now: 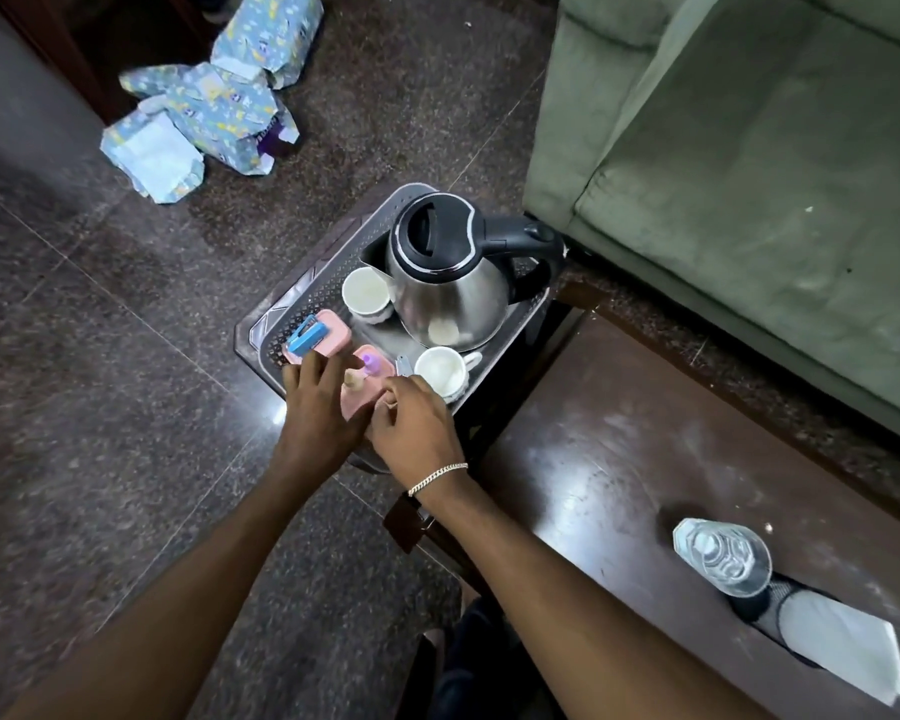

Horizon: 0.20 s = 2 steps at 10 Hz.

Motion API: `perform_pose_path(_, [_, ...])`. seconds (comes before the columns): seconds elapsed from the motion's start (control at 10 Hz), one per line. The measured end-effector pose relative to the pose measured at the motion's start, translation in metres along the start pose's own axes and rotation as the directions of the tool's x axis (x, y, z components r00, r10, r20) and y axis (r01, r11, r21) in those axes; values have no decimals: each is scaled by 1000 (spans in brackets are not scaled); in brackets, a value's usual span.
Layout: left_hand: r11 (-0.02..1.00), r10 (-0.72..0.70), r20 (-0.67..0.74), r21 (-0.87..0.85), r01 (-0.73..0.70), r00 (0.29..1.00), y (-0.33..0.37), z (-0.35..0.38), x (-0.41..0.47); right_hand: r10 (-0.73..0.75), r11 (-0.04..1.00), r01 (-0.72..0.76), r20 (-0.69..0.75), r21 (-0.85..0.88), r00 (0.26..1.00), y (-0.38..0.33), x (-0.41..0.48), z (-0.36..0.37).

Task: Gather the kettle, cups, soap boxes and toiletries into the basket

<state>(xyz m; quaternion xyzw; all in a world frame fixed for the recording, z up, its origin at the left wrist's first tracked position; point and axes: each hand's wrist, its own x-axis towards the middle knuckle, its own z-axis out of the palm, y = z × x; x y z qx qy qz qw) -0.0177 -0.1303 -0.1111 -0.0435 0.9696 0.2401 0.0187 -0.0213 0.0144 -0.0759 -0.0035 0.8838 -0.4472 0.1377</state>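
A dark perforated basket sits on the floor. Inside stand a steel kettle with a black lid, a white cup to its left and another white cup in front. A pink soap box with a blue item on it lies at the near left, and a second pink soap box holds small bottles. My left hand rests with straight fingers on the left soap box. My right hand has curled fingers pinching the near edge of the second soap box.
A dark wooden table at the right carries a clear plastic bottle and a white paper. A green sofa stands beyond it. Patterned blue paper bags lie on the granite floor at the far left.
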Motion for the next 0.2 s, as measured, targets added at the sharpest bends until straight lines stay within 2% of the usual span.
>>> perform_pose_path(0.2, [996,80,-45,-30,-82,996,27,5,-13,13,995,-3,-99,103,995,49,-36,-30])
